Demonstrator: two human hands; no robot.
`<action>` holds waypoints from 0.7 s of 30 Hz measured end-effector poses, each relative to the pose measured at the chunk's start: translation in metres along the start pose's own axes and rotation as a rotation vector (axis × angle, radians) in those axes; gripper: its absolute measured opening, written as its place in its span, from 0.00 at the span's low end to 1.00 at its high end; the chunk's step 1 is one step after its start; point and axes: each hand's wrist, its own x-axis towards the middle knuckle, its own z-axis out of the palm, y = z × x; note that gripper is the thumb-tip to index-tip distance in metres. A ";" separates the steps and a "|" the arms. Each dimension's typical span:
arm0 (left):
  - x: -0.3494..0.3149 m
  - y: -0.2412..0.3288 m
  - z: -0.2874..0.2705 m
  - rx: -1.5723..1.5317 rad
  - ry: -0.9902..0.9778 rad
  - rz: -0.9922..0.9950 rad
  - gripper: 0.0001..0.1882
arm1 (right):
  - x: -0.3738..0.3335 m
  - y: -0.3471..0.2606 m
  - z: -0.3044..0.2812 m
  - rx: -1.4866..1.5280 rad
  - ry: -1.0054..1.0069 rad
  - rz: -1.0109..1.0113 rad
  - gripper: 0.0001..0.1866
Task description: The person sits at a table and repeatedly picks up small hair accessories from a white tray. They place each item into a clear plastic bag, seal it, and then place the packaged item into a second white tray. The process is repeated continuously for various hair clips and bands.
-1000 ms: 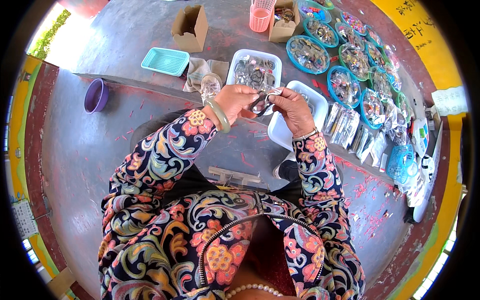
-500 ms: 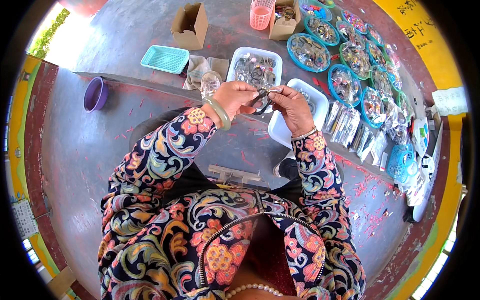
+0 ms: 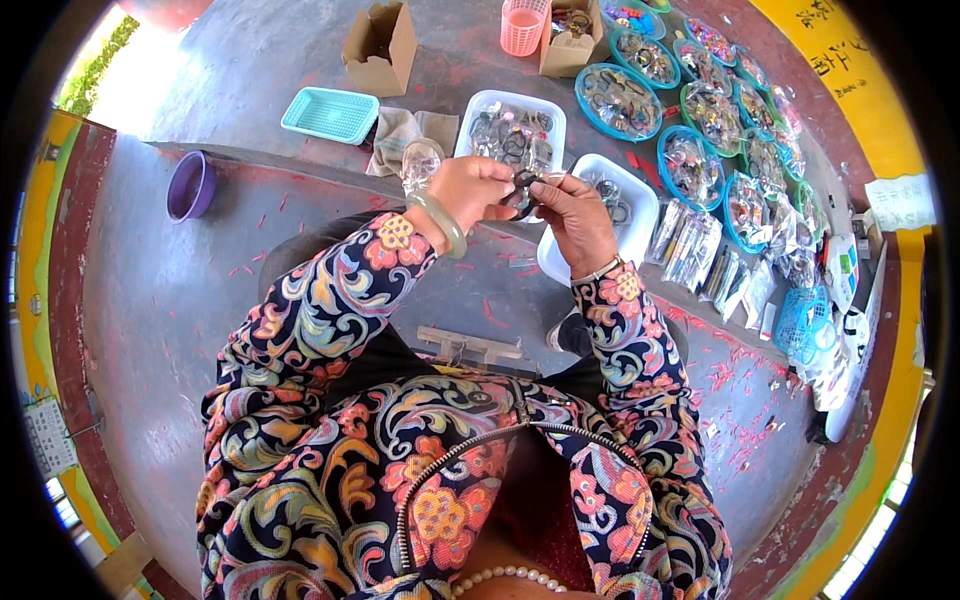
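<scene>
My left hand (image 3: 468, 192) and my right hand (image 3: 577, 215) meet over the front edge of the raised ledge. Between them is a small black hair tie (image 3: 524, 182), pinched by the fingertips of both hands. Its loop looks bunched up, partly hidden behind fingers. Just beyond the left hand stands a white basket (image 3: 468, 122) full of dark bands in clear wrappers. A second white basket (image 3: 560, 262), holding several dark loops, sits under and beside my right hand. Close to my left wrist, a clear wrapped item (image 3: 421, 163) lies by a greyish cloth (image 3: 398, 130).
Several round blue and green baskets (image 3: 620, 103) of packaged trinkets fill the right. Clear packets (image 3: 683, 240) lie before them. Cardboard boxes (image 3: 380, 48), a pink bin (image 3: 522, 28) and a turquoise tray (image 3: 330, 116) stand farther back; a purple basin (image 3: 192, 188) is at left.
The black hair tie has gone from a wider loop to a more bunched shape. My right hand has shifted slightly left, closer to my left hand.
</scene>
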 end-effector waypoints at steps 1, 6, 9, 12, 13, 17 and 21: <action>0.000 0.001 0.000 -0.005 0.018 -0.033 0.08 | 0.000 0.002 0.000 0.018 0.001 -0.008 0.05; -0.002 0.003 0.001 -0.080 -0.014 -0.008 0.07 | 0.001 0.006 -0.002 0.033 -0.016 -0.011 0.05; -0.002 0.002 0.000 -0.065 -0.002 0.006 0.07 | 0.001 0.004 -0.001 -0.003 -0.033 -0.002 0.06; -0.001 0.000 -0.003 -0.067 -0.004 0.023 0.06 | 0.002 0.004 0.000 -0.015 -0.051 -0.003 0.07; 0.001 0.000 -0.003 -0.076 -0.014 0.031 0.06 | 0.002 0.004 0.000 -0.018 -0.066 -0.007 0.07; 0.003 -0.002 -0.005 -0.005 -0.017 0.044 0.04 | 0.000 0.000 0.001 0.005 -0.048 -0.010 0.08; 0.001 -0.003 -0.002 0.117 -0.025 0.057 0.04 | 0.003 -0.001 -0.005 0.036 -0.026 -0.084 0.10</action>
